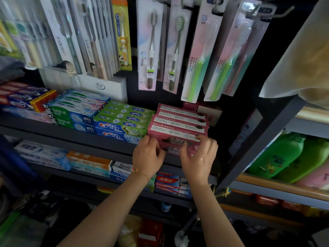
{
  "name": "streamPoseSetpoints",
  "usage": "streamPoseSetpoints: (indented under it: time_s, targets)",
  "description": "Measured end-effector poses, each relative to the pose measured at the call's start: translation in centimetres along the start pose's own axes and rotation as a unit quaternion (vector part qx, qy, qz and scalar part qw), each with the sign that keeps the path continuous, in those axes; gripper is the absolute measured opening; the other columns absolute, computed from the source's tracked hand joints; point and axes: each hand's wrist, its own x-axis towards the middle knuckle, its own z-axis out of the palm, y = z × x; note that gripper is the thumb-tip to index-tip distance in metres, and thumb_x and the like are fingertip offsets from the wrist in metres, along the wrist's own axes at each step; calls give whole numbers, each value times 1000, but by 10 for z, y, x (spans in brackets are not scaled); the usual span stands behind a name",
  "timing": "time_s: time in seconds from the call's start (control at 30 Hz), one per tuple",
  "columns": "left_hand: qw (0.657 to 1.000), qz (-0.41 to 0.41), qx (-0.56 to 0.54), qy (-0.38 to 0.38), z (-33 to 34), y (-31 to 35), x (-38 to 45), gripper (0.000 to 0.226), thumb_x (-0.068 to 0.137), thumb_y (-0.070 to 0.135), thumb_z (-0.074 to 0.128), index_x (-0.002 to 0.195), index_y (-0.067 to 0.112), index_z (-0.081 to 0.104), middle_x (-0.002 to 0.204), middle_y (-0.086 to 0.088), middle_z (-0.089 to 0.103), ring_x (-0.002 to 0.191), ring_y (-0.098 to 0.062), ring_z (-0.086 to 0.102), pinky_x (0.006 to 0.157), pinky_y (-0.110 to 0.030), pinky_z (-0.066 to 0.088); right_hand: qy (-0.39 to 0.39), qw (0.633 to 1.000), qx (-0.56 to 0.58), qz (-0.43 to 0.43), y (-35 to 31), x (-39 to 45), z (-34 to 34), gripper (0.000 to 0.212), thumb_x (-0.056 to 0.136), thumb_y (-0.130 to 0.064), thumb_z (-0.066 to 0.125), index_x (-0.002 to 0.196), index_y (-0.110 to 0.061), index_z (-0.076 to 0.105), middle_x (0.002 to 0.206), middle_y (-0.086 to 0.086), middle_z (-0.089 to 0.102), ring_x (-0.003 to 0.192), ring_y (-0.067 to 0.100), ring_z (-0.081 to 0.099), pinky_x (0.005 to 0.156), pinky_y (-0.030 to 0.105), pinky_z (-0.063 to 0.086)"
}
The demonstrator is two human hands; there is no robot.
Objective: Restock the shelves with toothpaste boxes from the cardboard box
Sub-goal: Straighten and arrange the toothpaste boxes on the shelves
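Note:
Pink toothpaste boxes (179,122) lie stacked in rows on the dark upper shelf (71,135), right of green and blue Crest boxes (121,125). My left hand (147,157) grips the left end of the front pink boxes (175,141) at the shelf's edge. My right hand (199,157) holds their right end, fingers curled over the front face. Both hands touch the same front stack. The cardboard box is not in view.
Darlie boxes (71,116) and red-blue boxes (23,97) fill the shelf's left. Packaged toothbrushes (151,47) hang above. A lower shelf holds Doctor (122,168) and Colgate boxes (170,184). A slanted grey post (263,139) and green bottles (284,157) stand at right.

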Motion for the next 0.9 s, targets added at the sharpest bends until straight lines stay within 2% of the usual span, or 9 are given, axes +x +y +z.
streamPoseSetpoints:
  time_s: [0.03, 0.1, 0.17, 0.23, 0.3, 0.43, 0.67, 0.9]
  targets:
    - [999, -8, 12, 37, -5, -7, 2, 22, 73, 20, 76, 83, 12, 58, 90, -5, 53, 86, -25, 54, 67, -35, 47, -8, 1000, -10, -22, -9, 3, 3, 31, 81, -16, 69, 107, -2, 58, 100, 13, 54, 93, 28, 51, 78, 38, 44]
    - [995, -12, 50, 83, -17, -22, 10, 37, 72, 18, 76, 104, 9, 61, 111, -11, 55, 108, -30, 53, 88, -42, 48, -39, 997, -21, -56, -23, 7, 13, 29, 81, -15, 67, 108, -7, 60, 104, 11, 57, 99, 28, 51, 83, 39, 42]
    - [995, -3, 99, 29, -27, -38, 21, 62, 78, 19, 71, 136, 9, 51, 143, -17, 45, 139, -37, 35, 114, -51, 32, -89, 991, -33, -92, -35, 8, 25, 34, 81, -13, 67, 114, -7, 61, 113, 12, 59, 110, 29, 52, 93, 46, 43]
    - [986, 13, 145, -77, -33, -49, 29, 80, 86, 24, 63, 155, 16, 25, 163, -13, 17, 152, -34, 5, 123, -51, 7, -155, 979, -67, -112, -43, 7, 38, 46, 81, -15, 66, 127, -8, 59, 130, 14, 56, 127, 35, 48, 106, 56, 38]
    - [976, 27, 173, -131, -33, -57, 33, 86, 89, 28, 59, 159, 20, 8, 166, -8, 2, 152, -30, -7, 123, -49, -3, -217, 964, -110, -105, -46, 3, 46, 59, 83, -21, 65, 139, -12, 51, 146, 15, 47, 141, 37, 36, 116, 57, 27]
    - [978, 22, 162, -132, -33, -57, 33, 88, 88, 29, 61, 158, 19, 9, 166, -8, 5, 152, -31, -5, 123, -49, -2, -272, 943, -164, -102, -42, -4, 50, 68, 84, -26, 66, 147, -17, 43, 154, 12, 39, 146, 35, 29, 118, 58, 20]
    - [979, 18, 154, -131, -32, -55, 33, 86, 90, 32, 60, 158, 18, 9, 166, -8, 6, 152, -32, -4, 123, -48, -1, -288, 935, -180, -105, -40, -2, 51, 69, 85, -25, 65, 149, -19, 39, 154, 11, 39, 146, 34, 29, 119, 56, 16]
    - [978, 17, 154, -138, -35, -55, 32, 86, 92, 35, 58, 158, 19, 6, 166, -8, 4, 152, -32, -3, 122, -47, -1, -272, 942, -162, -107, -40, -3, 51, 71, 84, -25, 67, 149, -19, 40, 155, 11, 39, 146, 34, 29, 119, 57, 18]
